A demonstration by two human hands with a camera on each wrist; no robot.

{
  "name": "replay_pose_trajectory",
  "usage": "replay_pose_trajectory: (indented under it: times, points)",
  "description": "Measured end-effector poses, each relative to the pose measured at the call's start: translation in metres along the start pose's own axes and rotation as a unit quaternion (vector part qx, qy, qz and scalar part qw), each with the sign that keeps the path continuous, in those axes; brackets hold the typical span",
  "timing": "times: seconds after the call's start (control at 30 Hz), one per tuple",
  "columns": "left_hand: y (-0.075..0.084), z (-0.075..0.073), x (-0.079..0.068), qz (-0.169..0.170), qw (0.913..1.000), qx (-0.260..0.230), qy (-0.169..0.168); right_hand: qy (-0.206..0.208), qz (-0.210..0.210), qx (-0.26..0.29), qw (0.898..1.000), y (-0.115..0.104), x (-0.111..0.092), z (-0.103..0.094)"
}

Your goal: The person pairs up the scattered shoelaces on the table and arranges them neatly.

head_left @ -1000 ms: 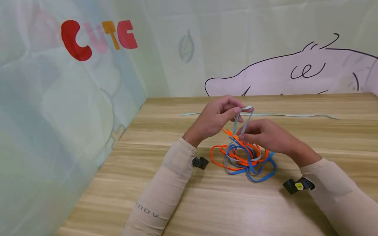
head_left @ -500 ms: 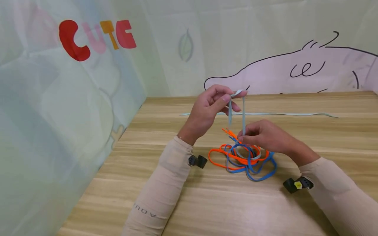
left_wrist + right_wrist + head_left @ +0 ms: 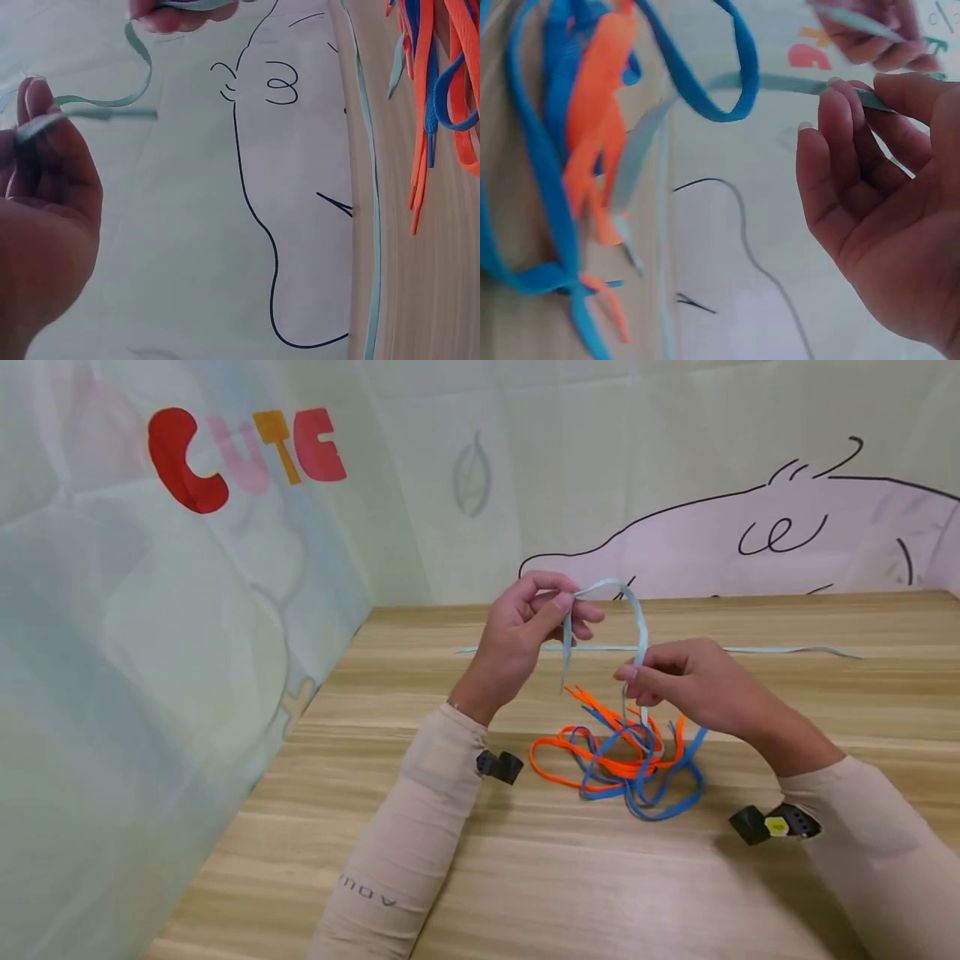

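Note:
A pale mint-green shoelace (image 3: 639, 625) arches between my two hands above the table. My left hand (image 3: 517, 627) pinches it near one end between thumb and fingers, and a short tail hangs down. Lower and to the right, my right hand (image 3: 697, 685) pinches the same lace between thumb and index finger, as the right wrist view also shows. From there the lace runs down into a tangled pile of orange shoelaces (image 3: 551, 770) and blue shoelaces (image 3: 654, 815). The pile lies on the table just below my right hand.
Another pale green shoelace (image 3: 787, 650) lies stretched straight across the back of the wooden table (image 3: 600, 885). Behind the table's far edge stands a printed cloth backdrop (image 3: 420, 485), which also covers the left side.
My left hand has risen and shifted left with the lace end. My right hand has moved up and slightly right, and the lace between them now forms a wider arch.

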State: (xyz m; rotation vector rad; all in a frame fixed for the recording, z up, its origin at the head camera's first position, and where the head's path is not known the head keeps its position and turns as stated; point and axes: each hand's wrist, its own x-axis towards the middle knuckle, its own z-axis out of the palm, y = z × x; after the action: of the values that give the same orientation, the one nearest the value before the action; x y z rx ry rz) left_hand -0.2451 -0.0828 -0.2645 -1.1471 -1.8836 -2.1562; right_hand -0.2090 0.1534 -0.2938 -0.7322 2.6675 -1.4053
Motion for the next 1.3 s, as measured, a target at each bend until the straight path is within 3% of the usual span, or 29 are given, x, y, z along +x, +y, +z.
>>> replay_pose_trajectory:
  times: [0.1,0.23,0.47,0.57,0.67,0.8,1.1,1.3]
  points:
    - [-0.006,0.003,0.001,-0.014,0.9994,0.029,-0.011,0.03,-0.012,0.0,0.999,-0.01,-0.004,-0.002]
    - [-0.008,0.007,0.0,-0.054,0.9936,0.084,-0.052,0.072,-0.025,0.014,0.997,-0.024,-0.008,-0.002]
    - [-0.009,0.008,-0.003,-0.111,0.9699,0.166,-0.139,0.104,-0.045,0.046,0.993,-0.04,-0.015,-0.004]
    - [-0.009,0.01,-0.003,-0.118,0.9573,0.2,-0.173,0.11,-0.047,0.055,0.991,-0.043,-0.017,-0.005]
    - [-0.009,0.013,-0.003,-0.122,0.9513,0.209,-0.191,0.12,-0.042,0.055,0.99,-0.044,-0.017,-0.005]
    - [-0.007,0.017,-0.003,-0.122,0.9539,0.193,-0.194,0.127,-0.036,0.059,0.99,-0.043,-0.017,-0.004]
    - [-0.005,0.017,-0.002,-0.124,0.9604,0.184,-0.168,0.107,-0.029,0.082,0.991,-0.036,-0.016,-0.004]
    - [-0.002,0.015,-0.004,-0.109,0.9795,0.124,-0.116,0.049,-0.031,0.043,0.997,-0.027,-0.011,-0.002]
